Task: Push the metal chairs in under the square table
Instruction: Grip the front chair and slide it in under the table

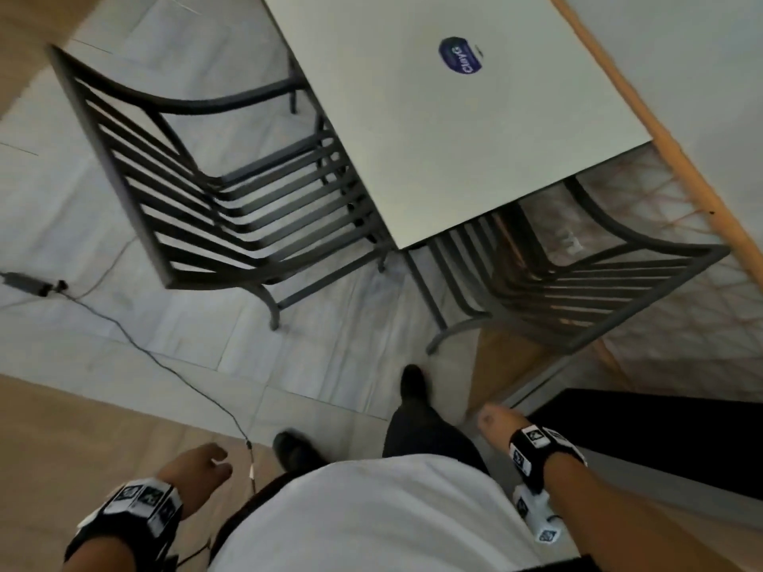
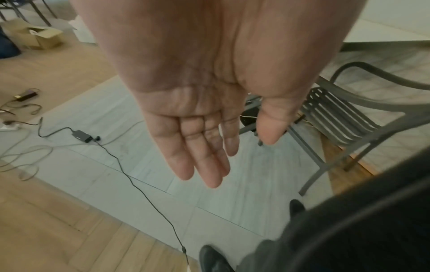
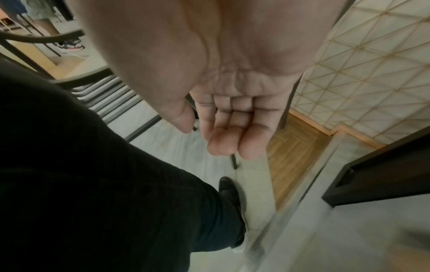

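The square white table (image 1: 454, 117) fills the upper middle of the head view. A dark slatted metal chair (image 1: 206, 200) stands at its left side, front of the seat under the tabletop, back sticking out. A second metal chair (image 1: 598, 282) sits at the near edge, partly under the table. Both hands hang low beside my body, well short of either chair. My left hand (image 1: 214, 464) (image 2: 209, 156) is open with straight fingers and holds nothing. My right hand (image 1: 489, 421) (image 3: 223, 139) has loosely bent fingers and is empty too. Chair slats (image 2: 344, 121) (image 3: 109, 99) show beyond each palm.
A power adapter (image 1: 29, 282) and its thin cable (image 1: 165, 365) lie across the tiled floor on my left, running up to my feet. A black low cabinet (image 1: 660, 439) stands at my right. A cardboard box (image 2: 35, 35) sits far left. A patterned wall panel (image 3: 372, 82) is behind the right chair.
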`<state>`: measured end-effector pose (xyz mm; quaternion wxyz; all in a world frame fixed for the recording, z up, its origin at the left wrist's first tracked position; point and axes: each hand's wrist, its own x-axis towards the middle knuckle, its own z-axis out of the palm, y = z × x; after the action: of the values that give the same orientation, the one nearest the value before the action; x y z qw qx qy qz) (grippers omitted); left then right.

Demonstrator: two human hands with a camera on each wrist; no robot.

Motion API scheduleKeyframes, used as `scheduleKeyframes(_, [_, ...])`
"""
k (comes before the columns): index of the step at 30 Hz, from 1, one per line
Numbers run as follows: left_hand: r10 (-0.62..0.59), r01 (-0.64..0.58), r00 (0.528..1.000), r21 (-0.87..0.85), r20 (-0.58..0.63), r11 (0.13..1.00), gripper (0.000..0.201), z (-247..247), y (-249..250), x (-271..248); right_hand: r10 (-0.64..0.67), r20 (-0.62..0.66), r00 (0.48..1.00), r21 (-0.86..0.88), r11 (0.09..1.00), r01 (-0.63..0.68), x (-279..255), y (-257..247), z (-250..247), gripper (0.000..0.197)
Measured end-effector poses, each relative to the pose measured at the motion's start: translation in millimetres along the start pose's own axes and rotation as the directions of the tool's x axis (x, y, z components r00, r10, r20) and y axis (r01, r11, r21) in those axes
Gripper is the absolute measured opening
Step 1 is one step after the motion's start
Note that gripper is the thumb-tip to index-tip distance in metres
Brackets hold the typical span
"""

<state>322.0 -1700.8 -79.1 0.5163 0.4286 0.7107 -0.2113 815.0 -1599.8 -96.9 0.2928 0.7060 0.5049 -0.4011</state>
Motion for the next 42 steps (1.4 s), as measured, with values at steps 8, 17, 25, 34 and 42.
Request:
scheduleKeyframes(8, [-0.024,0.015,0.991,-0.062,-0.134,0.998,0.036,-93.6,-45.2,4.1,-0.070,-0.004,0.998,0.061,0.996,0.070,11.5,-142.7,4.0,0.024])
scheduleKeyframes(17, [0.203,-0.191,0.938,0.068,-0.282,0.979,0.037,-260.6,-7.6,-9.3,-0.091,-0.064,0.994,0.139,0.985,0.099,52.4,-264.8,-62.3,0.016])
scheduleKeyframes(25, [0.440,-0.370,0.860,0.276,-0.260,0.887,0.036,-406.1,50.7,-1.8,-0.127,-0.302,0.945,0.270,0.939,0.213,36.8,-345.8,-134.7,0.023])
scheduleKeyframes(34, [0.576,-0.437,0.777,0.441,-0.254,0.784,0.030,-598.4,68.6,107.4,0.096,-0.355,0.930,0.460,0.884,0.084,2.8,-447.3,-107.7,0.018])
scheduleKeyframes(42, [0.540,-0.323,0.831,0.673,-0.135,0.665,0.080,-702.2,43.0,216.9,0.381,-0.288,0.879,0.665,0.739,-0.103,-35.1,-551.4,-54.8,0.021])
